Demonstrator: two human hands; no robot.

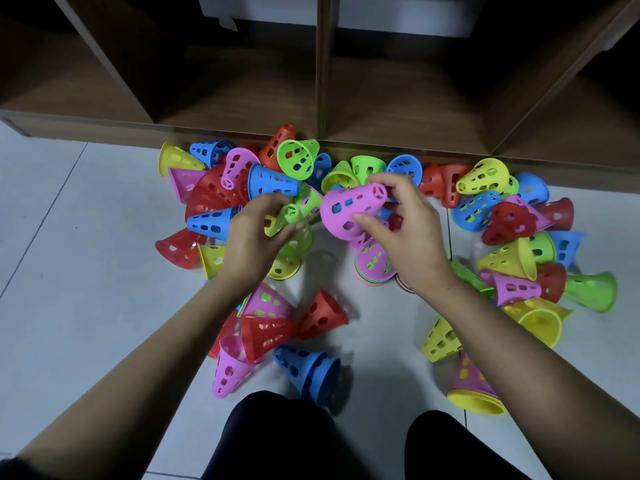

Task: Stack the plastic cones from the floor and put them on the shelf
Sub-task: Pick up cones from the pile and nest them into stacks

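Tile floor | wooden shelf | left hand grips green cone | right hand grips pink cone

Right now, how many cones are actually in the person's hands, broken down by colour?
pink cone: 1, gripped by the right hand
green cone: 1, gripped by the left hand; blur hides whether more are nested with it
Total: 2 in hand

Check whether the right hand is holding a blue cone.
No, the right hand grips a pink cone, its fingers curled round it.
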